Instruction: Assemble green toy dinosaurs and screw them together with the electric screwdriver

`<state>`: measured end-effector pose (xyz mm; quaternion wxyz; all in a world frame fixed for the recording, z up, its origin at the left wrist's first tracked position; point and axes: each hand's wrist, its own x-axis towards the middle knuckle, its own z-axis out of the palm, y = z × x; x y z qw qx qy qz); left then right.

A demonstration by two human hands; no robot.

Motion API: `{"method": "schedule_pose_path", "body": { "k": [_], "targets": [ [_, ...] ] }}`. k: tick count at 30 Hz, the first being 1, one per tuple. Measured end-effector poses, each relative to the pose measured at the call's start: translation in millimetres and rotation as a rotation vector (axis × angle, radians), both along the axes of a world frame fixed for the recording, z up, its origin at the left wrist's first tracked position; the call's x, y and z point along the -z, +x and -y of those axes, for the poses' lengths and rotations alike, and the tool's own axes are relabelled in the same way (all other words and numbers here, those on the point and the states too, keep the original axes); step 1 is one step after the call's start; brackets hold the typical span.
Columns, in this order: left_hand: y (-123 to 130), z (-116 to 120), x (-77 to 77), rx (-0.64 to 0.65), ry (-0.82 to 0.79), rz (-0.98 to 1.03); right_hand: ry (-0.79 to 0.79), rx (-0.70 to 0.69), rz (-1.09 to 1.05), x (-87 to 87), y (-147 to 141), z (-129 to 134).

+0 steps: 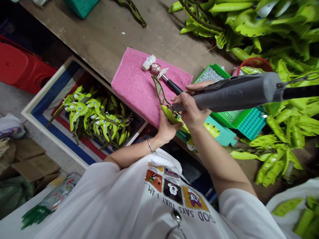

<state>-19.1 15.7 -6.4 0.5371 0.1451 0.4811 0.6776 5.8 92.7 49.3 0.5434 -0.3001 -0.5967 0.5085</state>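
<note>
My left hand (167,127), with a bracelet on its wrist, holds a yellow-green plastic piece (169,114) at the near edge of the pink cloth pad (134,83). An olive frame-like part (159,90) sticks up from that piece over the pad. My right hand (191,111) is wrapped round a grey cylindrical power screwdriver (231,93), whose tip points at the piece. Where tip and piece meet is partly hidden by my fingers. A hammer (171,84) with its head wrapped in white and red material lies on the pad, its black handle running towards my right hand.
Left, a striped-lined crate (50,109) holds yellow-green toy parts. Right of the pad stand a green tray of screws (210,73), a teal tray (251,122) and a red basket (256,62). Yellow-green parts (251,23) pile at the right. A red stool (20,66) stands far left.
</note>
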Motion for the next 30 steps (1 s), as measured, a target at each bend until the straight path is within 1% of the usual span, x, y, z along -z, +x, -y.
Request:
{"method": "schedule_pose_path", "body": {
  "k": [5, 12, 17, 20, 23, 25, 27, 30],
  "targets": [
    [0, -1, -4.5, -0.023, 0.005, 0.056, 0.002, -0.053, 0.008, -2.1, 3, -1],
    [0, -1, -9.4, -0.025, -0.053, 0.080, -0.021, -0.134, 0.033, 0.8, 1, -7],
    [-1, -3, -10.3, -0.029, -0.012, 0.078, -0.036, -0.162, 0.105, 0.7, 3, -10],
    [-2, -4, -11.1, -0.045, 0.050, 0.082, -0.037, -0.258, 0.174, 1.7, 0, -14],
    [-2, -4, -10.5, -0.052, 0.042, 0.071, -0.047, -0.353, 0.232, 5.3, -6, -18],
    [-2, -4, -9.4, -0.043, 0.012, 0.062, -0.030, -0.342, 0.234, 6.1, -9, -19],
    [-2, -4, -8.2, -0.026, -0.003, 0.068, 0.010, -0.287, 0.180, 2.4, -8, -18],
    [-2, -2, -6.5, -0.006, -0.038, 0.110, 0.059, -0.118, 0.030, -12.4, 5, -10]
  ]
}}
